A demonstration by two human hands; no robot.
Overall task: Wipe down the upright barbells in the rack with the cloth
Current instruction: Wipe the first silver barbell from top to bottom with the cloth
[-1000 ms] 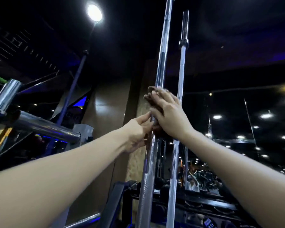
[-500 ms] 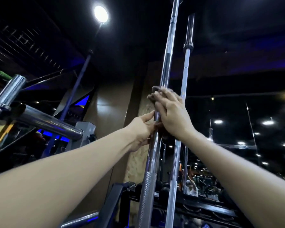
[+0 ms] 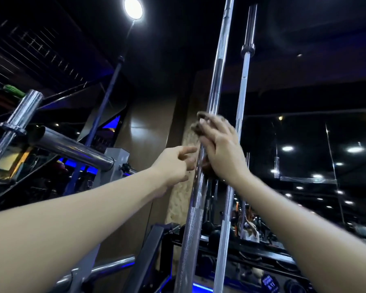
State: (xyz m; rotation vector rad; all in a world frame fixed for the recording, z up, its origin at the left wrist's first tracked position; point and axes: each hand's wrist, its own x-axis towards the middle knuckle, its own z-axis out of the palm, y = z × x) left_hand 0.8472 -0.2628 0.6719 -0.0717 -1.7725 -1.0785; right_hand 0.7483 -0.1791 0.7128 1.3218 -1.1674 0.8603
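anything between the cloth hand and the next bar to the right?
Nothing visible. The right hand presses the brown cloth against the nearer barbell. The second barbell stands just right of it, with only open space between them. The left hand is off to the left, clear of that path.

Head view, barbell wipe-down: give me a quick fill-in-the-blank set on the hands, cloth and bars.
1. The brown cloth is pressed against the nearer barbell by the ____ hand.
2. The left hand holds ____; its fingers are loose beside the bar.
3. The second barbell stands to the ____ of the one being wiped.

Missing words: right; nothing; right
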